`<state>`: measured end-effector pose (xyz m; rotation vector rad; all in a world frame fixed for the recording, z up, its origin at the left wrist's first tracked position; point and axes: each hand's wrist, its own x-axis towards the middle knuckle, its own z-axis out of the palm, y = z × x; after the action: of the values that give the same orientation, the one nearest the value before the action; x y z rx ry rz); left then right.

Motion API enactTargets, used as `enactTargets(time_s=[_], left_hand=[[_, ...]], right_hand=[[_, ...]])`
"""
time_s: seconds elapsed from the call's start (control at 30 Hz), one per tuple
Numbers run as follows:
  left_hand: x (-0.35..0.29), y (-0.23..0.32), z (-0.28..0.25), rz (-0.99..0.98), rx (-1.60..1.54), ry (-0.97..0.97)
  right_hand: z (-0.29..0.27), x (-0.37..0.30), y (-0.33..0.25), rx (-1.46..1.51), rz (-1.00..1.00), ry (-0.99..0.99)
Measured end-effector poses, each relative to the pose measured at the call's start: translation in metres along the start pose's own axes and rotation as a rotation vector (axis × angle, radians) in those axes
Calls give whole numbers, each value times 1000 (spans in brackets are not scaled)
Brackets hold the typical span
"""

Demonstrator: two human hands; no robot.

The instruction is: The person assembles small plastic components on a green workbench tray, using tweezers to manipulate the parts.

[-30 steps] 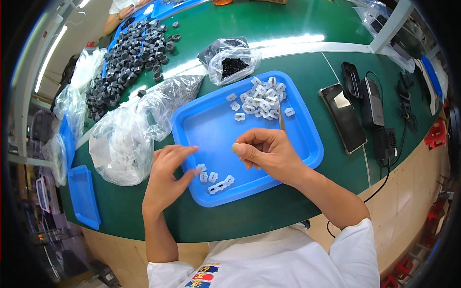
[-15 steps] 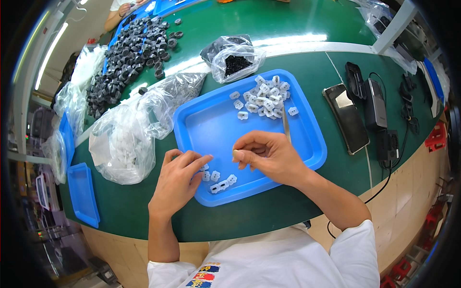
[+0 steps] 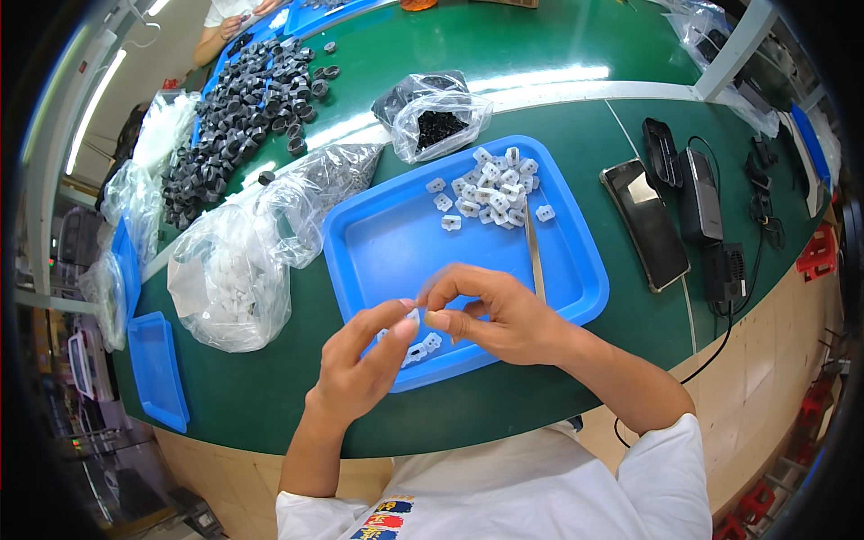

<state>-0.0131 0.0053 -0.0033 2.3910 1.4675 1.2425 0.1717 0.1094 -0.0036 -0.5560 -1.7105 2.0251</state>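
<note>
Over the near part of a blue tray (image 3: 378, 256), my two hands meet fingertip to fingertip. My left hand (image 3: 360, 360) pinches a small white plastic piece (image 3: 413, 316) between thumb and forefinger. My right hand (image 3: 499, 315) is closed in a pinch right beside it; whatever its fingertips hold is too small to make out. Several similar white pieces (image 3: 423, 347) lie in the tray below my hands, partly covered by the left one. A loose heap of white pieces (image 3: 490, 189) fills the tray's far right corner, with metal tweezers (image 3: 535, 252) lying beside it.
Left of the tray are a clear bag of white pieces (image 3: 229, 297) and a small blue tray (image 3: 157, 369). Behind stands an open bag of black parts (image 3: 441, 126), near a pile of dark caps (image 3: 243, 108). A phone (image 3: 648, 225) lies right. Another person's hand (image 3: 232, 25) shows far left.
My left hand has moved right and lifted a white piece from the tray. My right hand has shifted slightly left and down, so the fingertips now meet.
</note>
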Motion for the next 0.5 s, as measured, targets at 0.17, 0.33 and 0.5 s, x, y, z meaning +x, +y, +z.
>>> enactTargets(time_s=[0.17, 0.33, 0.5], left_hand=[[0, 2, 3, 79, -68, -9], [2, 10, 1, -136, -12, 137], [5, 20, 0, -763, -784, 136]], right_hand=[[-1, -1, 2, -99, -137, -93], [-3, 1, 5, -148, -280, -9], [1, 1, 2, -162, -384, 42]])
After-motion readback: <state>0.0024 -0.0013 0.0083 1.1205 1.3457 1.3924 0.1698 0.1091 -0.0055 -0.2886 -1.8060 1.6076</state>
